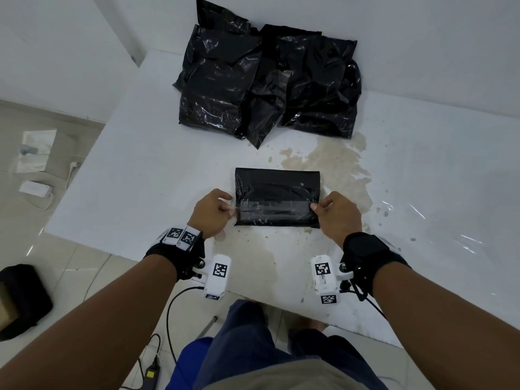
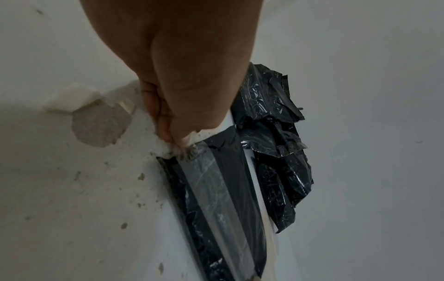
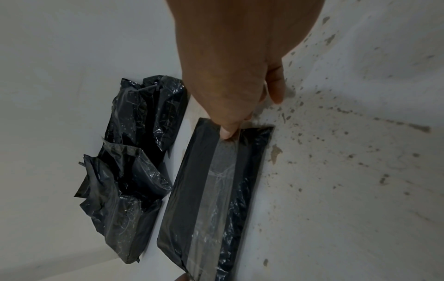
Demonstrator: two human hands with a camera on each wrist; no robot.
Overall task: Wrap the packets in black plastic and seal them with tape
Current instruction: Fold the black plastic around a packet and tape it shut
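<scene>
A flat packet wrapped in black plastic lies on the white table in front of me. A strip of clear tape runs across it from left to right. My left hand pinches the tape's left end at the packet's left edge. My right hand pinches the right end at the right edge. In the left wrist view the fingertips hold the tape where it leaves the packet. In the right wrist view the thumb sits on the tape over the packet.
A pile of black-wrapped packets lies at the back of the table against the wall, also seen as the pile and the pile. Brown stains mark the table. Clear film lies at the right. A black bag and a power strip are on the floor at the left.
</scene>
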